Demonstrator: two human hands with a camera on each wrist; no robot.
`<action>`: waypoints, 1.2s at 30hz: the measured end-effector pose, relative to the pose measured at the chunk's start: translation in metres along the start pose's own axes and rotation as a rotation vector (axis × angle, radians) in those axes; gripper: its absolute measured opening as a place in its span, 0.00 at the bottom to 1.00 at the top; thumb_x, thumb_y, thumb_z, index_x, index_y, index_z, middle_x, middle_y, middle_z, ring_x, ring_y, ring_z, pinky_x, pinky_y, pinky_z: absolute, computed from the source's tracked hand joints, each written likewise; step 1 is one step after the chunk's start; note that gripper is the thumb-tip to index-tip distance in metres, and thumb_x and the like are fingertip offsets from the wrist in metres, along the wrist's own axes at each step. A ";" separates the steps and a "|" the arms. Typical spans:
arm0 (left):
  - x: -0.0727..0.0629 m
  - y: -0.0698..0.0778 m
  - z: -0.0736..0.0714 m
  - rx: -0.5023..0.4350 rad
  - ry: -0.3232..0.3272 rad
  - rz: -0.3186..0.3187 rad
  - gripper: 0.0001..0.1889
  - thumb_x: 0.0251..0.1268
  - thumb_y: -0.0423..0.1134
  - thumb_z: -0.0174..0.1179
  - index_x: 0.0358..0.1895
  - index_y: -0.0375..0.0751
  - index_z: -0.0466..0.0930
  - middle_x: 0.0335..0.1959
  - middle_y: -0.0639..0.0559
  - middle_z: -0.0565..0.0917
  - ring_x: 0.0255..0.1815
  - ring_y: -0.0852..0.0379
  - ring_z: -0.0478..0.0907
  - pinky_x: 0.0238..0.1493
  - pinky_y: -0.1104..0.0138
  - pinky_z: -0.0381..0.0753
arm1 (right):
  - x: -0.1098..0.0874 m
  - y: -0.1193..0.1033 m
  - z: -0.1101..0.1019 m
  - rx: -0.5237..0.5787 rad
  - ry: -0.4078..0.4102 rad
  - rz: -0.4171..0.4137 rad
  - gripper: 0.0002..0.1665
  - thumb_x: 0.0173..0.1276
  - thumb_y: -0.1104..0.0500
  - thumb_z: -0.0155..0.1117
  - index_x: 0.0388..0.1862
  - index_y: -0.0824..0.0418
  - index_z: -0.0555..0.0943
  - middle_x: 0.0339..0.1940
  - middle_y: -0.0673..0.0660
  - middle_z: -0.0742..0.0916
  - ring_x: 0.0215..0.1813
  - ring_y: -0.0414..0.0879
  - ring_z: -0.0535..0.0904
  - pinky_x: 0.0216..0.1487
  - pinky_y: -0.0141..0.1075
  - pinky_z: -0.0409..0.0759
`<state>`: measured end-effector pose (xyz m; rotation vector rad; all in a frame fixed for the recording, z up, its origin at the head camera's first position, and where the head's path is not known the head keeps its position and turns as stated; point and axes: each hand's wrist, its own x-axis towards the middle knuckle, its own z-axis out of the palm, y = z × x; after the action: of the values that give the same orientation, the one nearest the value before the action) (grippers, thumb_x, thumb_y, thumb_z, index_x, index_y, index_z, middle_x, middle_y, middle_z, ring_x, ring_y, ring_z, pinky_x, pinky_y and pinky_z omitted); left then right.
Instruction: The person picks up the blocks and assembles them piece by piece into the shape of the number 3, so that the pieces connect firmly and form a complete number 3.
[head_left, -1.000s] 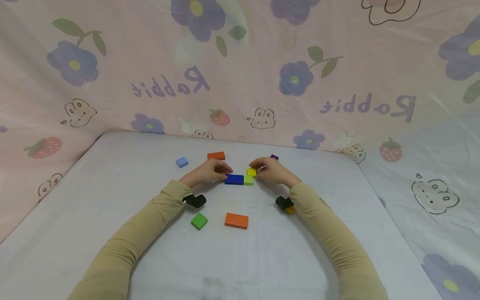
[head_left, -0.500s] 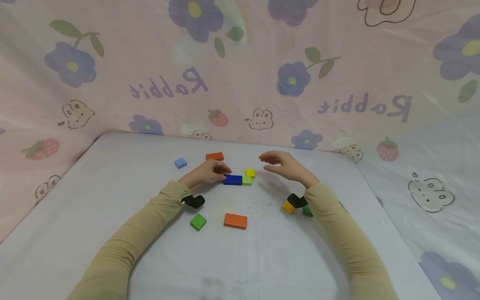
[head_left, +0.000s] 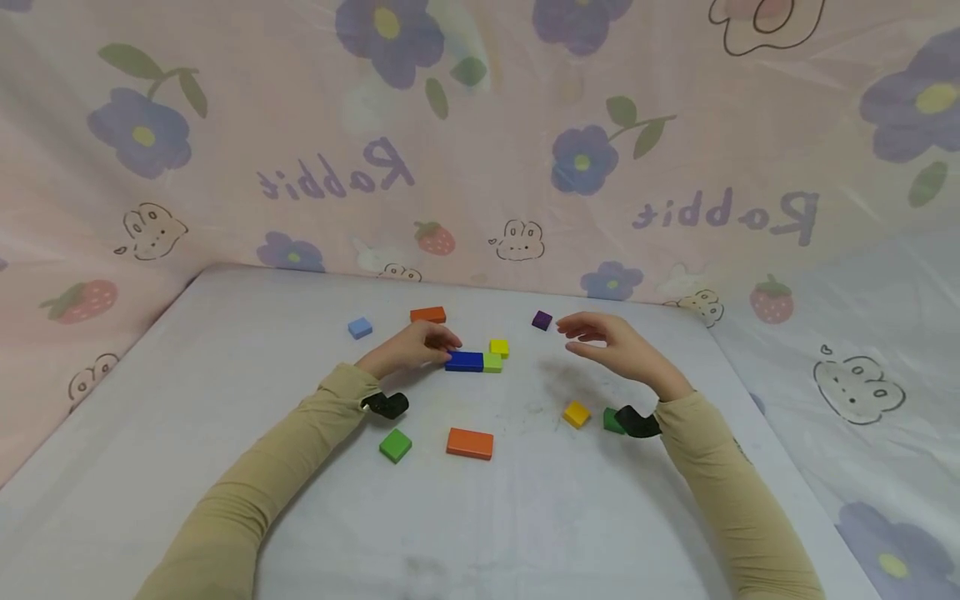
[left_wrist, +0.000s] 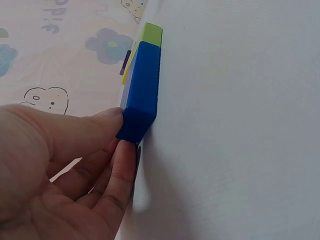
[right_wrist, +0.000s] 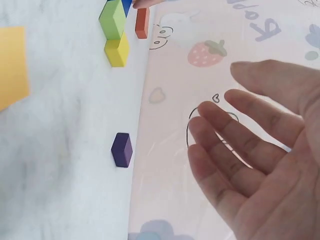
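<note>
Head view: left hand [head_left: 408,348] half-curled, thumb touching blue block [head_left: 465,362] on tabletop [head_left: 330,517], can't tell if pinching; lime block [head_left: 492,363] abuts blue's right end. Right hand [head_left: 618,348] empty, fingers loosely extended, near purple block [head_left: 542,320].

Oblong blue block [head_left: 464,362] lying crosswise, right end touching light-green block [head_left: 492,363]; yellow block [head_left: 499,349] just behind light-green one.

High head view forward-down, close wrist views, blue block [head_left: 464,362] in all.

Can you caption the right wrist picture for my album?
An empty right hand near the purple block, with a lime block farther away.
</note>
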<state>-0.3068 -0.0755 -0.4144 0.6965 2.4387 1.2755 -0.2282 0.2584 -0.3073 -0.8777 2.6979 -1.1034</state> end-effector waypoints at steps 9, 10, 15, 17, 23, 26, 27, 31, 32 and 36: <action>0.002 -0.003 0.000 -0.008 0.002 -0.004 0.14 0.64 0.29 0.61 0.52 0.40 0.81 0.46 0.50 0.82 0.43 0.53 0.77 0.51 0.64 0.77 | -0.023 0.027 0.000 0.034 0.004 0.040 0.20 0.67 0.68 0.61 0.58 0.71 0.74 0.53 0.66 0.80 0.54 0.63 0.76 0.59 0.56 0.70; 0.002 -0.003 0.000 -0.009 0.002 -0.004 0.14 0.64 0.29 0.61 0.52 0.40 0.81 0.46 0.50 0.82 0.43 0.53 0.77 0.51 0.64 0.77 | -0.025 0.034 0.001 0.032 0.006 0.042 0.21 0.67 0.67 0.61 0.58 0.70 0.74 0.53 0.65 0.80 0.54 0.63 0.76 0.59 0.56 0.70; 0.003 -0.002 0.000 -0.014 0.002 -0.005 0.14 0.64 0.28 0.61 0.52 0.39 0.81 0.47 0.49 0.82 0.44 0.53 0.77 0.51 0.64 0.77 | -0.033 0.063 0.005 0.029 -0.018 0.047 0.23 0.67 0.62 0.64 0.61 0.64 0.74 0.55 0.64 0.80 0.56 0.60 0.76 0.60 0.52 0.70; 0.003 -0.002 0.000 -0.007 0.001 -0.003 0.14 0.64 0.28 0.61 0.52 0.39 0.81 0.47 0.49 0.82 0.44 0.53 0.77 0.51 0.64 0.76 | -0.036 0.068 0.006 0.033 -0.039 0.045 0.25 0.66 0.60 0.65 0.61 0.62 0.74 0.56 0.64 0.80 0.56 0.59 0.76 0.60 0.51 0.70; 0.001 -0.001 -0.001 0.000 0.000 0.000 0.14 0.64 0.28 0.60 0.52 0.38 0.81 0.47 0.49 0.82 0.44 0.53 0.77 0.51 0.64 0.76 | -0.043 0.077 0.014 0.060 -0.069 0.021 0.29 0.64 0.57 0.68 0.61 0.65 0.73 0.56 0.64 0.80 0.56 0.58 0.76 0.59 0.52 0.70; 0.001 -0.001 0.000 -0.007 0.001 -0.001 0.14 0.64 0.28 0.60 0.52 0.38 0.81 0.47 0.48 0.82 0.44 0.53 0.77 0.52 0.64 0.76 | -0.045 0.081 0.018 0.074 -0.079 0.025 0.30 0.62 0.57 0.70 0.61 0.67 0.74 0.56 0.63 0.80 0.56 0.58 0.76 0.59 0.51 0.70; 0.001 -0.001 0.000 -0.009 0.001 0.000 0.14 0.64 0.28 0.60 0.52 0.38 0.81 0.47 0.48 0.82 0.44 0.53 0.77 0.52 0.64 0.76 | -0.045 0.081 0.020 0.076 -0.085 0.026 0.30 0.62 0.57 0.70 0.60 0.67 0.74 0.56 0.62 0.80 0.56 0.58 0.76 0.59 0.51 0.70; 0.001 -0.001 -0.001 -0.006 -0.002 0.005 0.14 0.64 0.28 0.60 0.52 0.38 0.81 0.46 0.49 0.83 0.44 0.53 0.77 0.52 0.64 0.76 | -0.047 0.082 0.025 0.106 -0.118 0.028 0.31 0.60 0.58 0.71 0.61 0.66 0.74 0.57 0.61 0.80 0.57 0.57 0.76 0.60 0.52 0.69; 0.001 -0.001 -0.001 -0.004 -0.003 0.007 0.14 0.64 0.28 0.60 0.52 0.38 0.81 0.46 0.49 0.83 0.44 0.53 0.77 0.51 0.64 0.76 | -0.048 0.082 0.026 0.107 -0.127 0.018 0.31 0.60 0.59 0.71 0.61 0.67 0.74 0.58 0.62 0.80 0.57 0.57 0.76 0.60 0.53 0.69; 0.001 -0.002 -0.001 -0.006 -0.004 0.016 0.14 0.63 0.28 0.61 0.51 0.38 0.81 0.46 0.49 0.82 0.43 0.53 0.77 0.51 0.64 0.76 | -0.050 0.084 0.030 0.112 -0.161 -0.001 0.32 0.59 0.62 0.72 0.62 0.68 0.73 0.59 0.63 0.79 0.57 0.59 0.75 0.59 0.56 0.69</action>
<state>-0.3090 -0.0763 -0.4152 0.7173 2.4302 1.2858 -0.2178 0.3147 -0.3918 -0.9082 2.4808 -1.1201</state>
